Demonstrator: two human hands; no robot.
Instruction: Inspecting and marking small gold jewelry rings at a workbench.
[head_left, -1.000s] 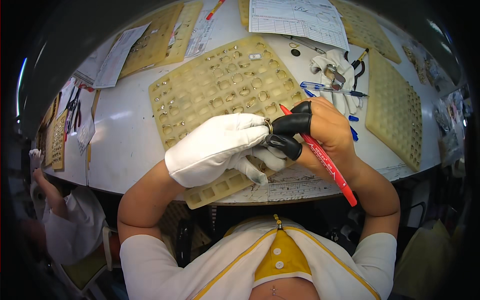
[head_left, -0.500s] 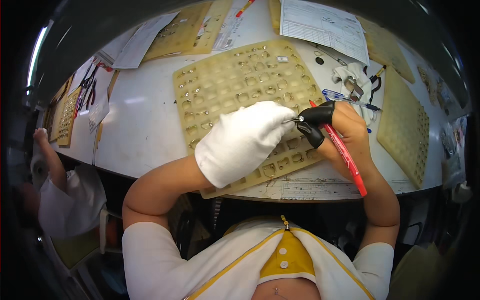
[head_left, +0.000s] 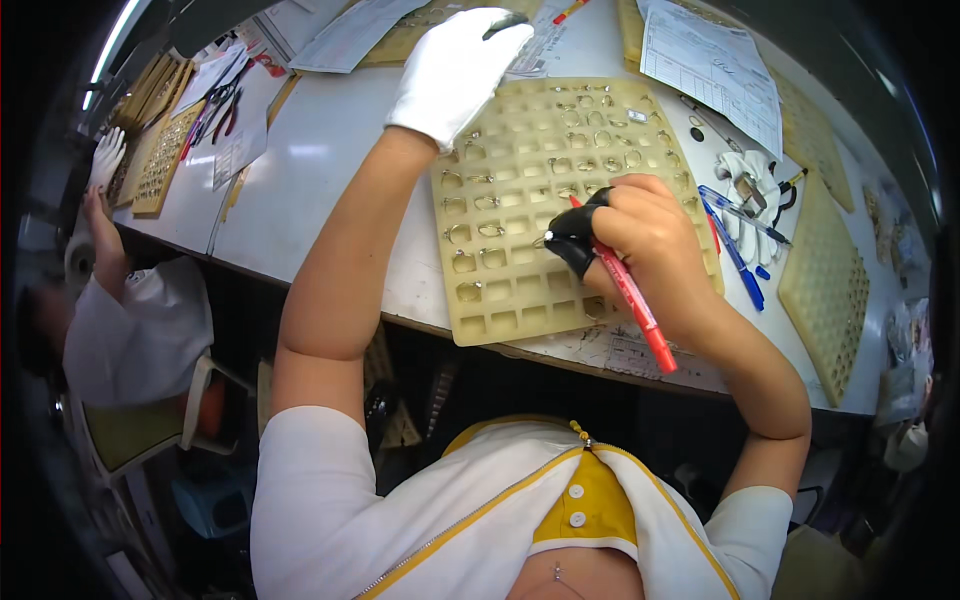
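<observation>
My left hand (head_left: 455,78), in a white glove, reaches past the far left corner of the ring tray. Its thumb and fingers close around a small dark thing (head_left: 507,25) that I cannot make out. Over the middle of the tray, my right hand (head_left: 640,235) pinches a small ring (head_left: 547,237) with a bright stone between black-covered thumb and forefinger. A red marker pen (head_left: 635,305) is tucked through the same hand, slanting down to the right. Below lies the pale yellow tray (head_left: 470,326), its square pockets partly filled with rings (head_left: 468,291).
Printed papers (head_left: 710,70) lie at the far side. Blue pens (head_left: 737,255) and white gloves (head_left: 745,190) sit right of the tray, beside another pale tray (head_left: 815,270). Pliers (head_left: 225,115) lie at left, near another person's arm (head_left: 108,235).
My left hand has left the ring and swung up and away to the far left. My right hand keeps the ring and marker, now lower over the tray. The view has shifted left.
</observation>
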